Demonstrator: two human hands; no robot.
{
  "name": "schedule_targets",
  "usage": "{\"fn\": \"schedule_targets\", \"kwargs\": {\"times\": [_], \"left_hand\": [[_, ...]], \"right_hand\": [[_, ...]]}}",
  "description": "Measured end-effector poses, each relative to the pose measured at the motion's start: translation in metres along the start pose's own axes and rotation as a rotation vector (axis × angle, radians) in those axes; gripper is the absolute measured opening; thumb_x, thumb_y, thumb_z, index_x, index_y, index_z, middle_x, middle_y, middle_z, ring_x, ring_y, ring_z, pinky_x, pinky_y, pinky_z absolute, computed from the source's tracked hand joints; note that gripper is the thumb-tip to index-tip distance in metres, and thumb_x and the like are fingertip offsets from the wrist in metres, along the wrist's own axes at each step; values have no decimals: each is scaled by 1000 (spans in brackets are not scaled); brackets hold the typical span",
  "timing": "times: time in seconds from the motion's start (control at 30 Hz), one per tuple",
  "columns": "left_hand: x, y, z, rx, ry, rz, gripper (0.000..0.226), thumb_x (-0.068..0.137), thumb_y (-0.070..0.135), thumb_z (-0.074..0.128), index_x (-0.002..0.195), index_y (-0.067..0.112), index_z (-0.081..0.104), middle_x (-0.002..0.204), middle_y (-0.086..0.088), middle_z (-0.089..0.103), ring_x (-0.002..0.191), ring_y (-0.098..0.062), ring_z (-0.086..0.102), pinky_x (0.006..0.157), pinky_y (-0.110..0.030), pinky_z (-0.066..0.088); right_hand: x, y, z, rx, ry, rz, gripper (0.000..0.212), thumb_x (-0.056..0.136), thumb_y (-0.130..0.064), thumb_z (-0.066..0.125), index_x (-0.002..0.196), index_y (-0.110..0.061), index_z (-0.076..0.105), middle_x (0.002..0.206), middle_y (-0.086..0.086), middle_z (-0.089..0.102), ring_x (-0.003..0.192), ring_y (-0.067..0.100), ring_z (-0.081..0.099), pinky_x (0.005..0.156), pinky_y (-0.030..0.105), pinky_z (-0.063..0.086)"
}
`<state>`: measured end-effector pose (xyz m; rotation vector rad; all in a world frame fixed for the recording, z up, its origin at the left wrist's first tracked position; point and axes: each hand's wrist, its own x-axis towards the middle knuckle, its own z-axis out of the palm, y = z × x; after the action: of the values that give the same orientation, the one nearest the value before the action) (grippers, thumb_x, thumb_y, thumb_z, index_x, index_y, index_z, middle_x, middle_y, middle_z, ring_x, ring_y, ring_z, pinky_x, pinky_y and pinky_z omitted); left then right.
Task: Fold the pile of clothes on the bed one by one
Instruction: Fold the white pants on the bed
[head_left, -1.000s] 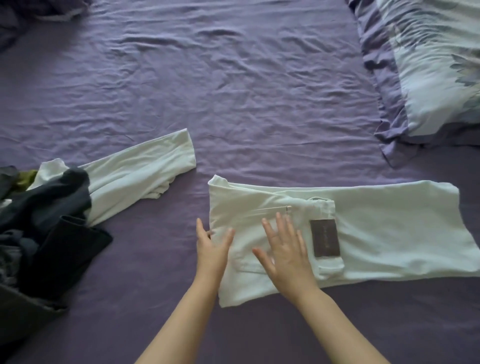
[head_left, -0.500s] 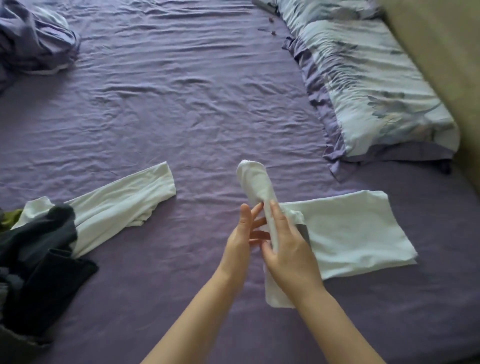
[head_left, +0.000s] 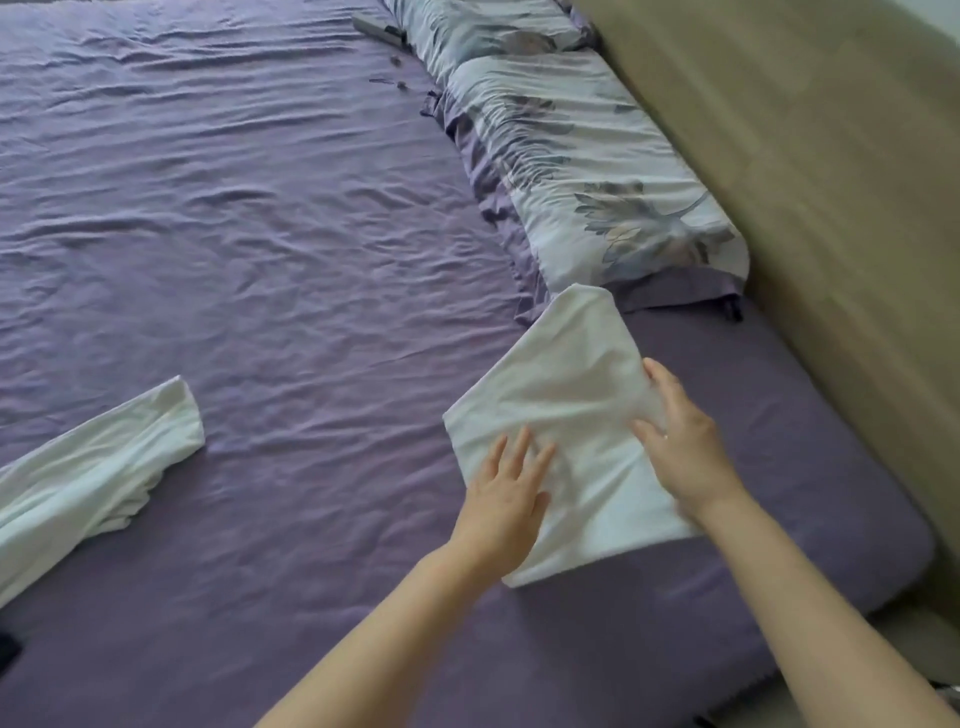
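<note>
- Both hands lay flat with fingers straight, gripping nothing: left hand and right hand pressed on the folded white garment, lower right of centre on the purple bed
- This piece looked nearly finished
- Another white garment waited unfolded at the left edge, so more remained

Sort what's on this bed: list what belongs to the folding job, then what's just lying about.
Job:
folded white garment
left hand
right hand
unfolded white garment

Lying about:
floral pillows
purple sheet
headboard
</note>
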<state>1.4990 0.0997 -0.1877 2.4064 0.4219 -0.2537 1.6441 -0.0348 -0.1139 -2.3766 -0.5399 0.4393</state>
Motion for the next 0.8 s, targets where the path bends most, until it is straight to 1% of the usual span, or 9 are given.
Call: {"fn": "schedule_targets", "kwargs": {"times": [0.17, 0.3, 0.4, 0.47, 0.53, 0.6, 0.67, 0.73, 0.8], "left_hand": [[24, 5, 36, 178, -160, -40, 59, 100, 33, 36, 150, 35, 5, 159, -1, -15, 145, -29, -14, 118, -48, 3], [38, -2, 58, 277, -194, -80, 64, 97, 36, 41, 150, 35, 4, 158, -1, -17, 145, -30, -17, 115, -53, -1], [47, -10, 68, 345, -169, -90, 68, 94, 53, 38, 149, 37, 2, 158, 2, -18, 143, -30, -22, 113, -59, -8], [49, -14, 74, 377, -142, -101, 76, 87, 67, 35, 149, 39, 1, 157, 5, -21, 142, -28, -26, 109, -60, -14], [49, -17, 80, 395, -123, -105, 87, 78, 78, 35, 148, 41, -2, 153, 7, -30, 138, -25, -34, 107, -60, -19], [46, -18, 85, 366, -74, -133, 96, 68, 83, 38, 146, 46, -6, 147, 5, -42, 133, -23, -42, 107, -57, -23], [42, -18, 88, 258, 5, -236, 103, 62, 84, 45, 140, 53, -14, 145, 4, -45, 132, -20, -44, 108, -54, -21], [38, -17, 87, 73, 73, -380, 107, 60, 79, 57, 138, 56, -13, 148, 4, -41, 133, -15, -42, 113, -53, -11], [37, -16, 84, -126, 135, -470, 107, 62, 66, 70, 142, 57, -1, 151, 5, -34, 139, -15, -33, 118, -50, 3]], "right_hand": [[30, 61, 1, -46, -79, 101, 66, 90, -5, 51, 148, -20, 23, 148, 4, 37, 132, 25, 37, 103, 31, 31], [45, 103, 18, -41, -116, 166, 66, 91, -3, 51, 148, -16, 21, 149, 9, 34, 135, 26, 33, 107, 31, 27], [54, 127, 31, -64, -131, 167, 63, 93, -5, 47, 149, -14, 19, 150, 11, 32, 136, 29, 30, 110, 36, 25], [60, 140, 38, -143, -139, 143, 63, 95, -13, 48, 149, -13, 16, 152, 10, 29, 137, 32, 27, 112, 35, 20], [65, 149, 45, -205, -181, 145, 67, 96, -25, 48, 150, -16, 10, 156, 11, 18, 141, 30, 18, 113, 33, 12], [65, 156, 51, -204, -249, 224, 74, 95, -38, 48, 150, -26, 0, 158, 11, 3, 144, 31, 11, 114, 36, 10], [64, 161, 56, -226, -278, 304, 79, 92, -49, 48, 148, -37, -6, 158, 11, -4, 142, 36, 12, 113, 42, 15], [64, 162, 58, -271, -251, 320, 81, 89, -54, 49, 147, -42, -7, 158, 11, 0, 140, 39, 17, 110, 46, 21], [64, 161, 59, -322, -204, 300, 82, 88, -55, 50, 147, -42, -4, 154, 14, 16, 135, 38, 26, 107, 46, 27]]}}
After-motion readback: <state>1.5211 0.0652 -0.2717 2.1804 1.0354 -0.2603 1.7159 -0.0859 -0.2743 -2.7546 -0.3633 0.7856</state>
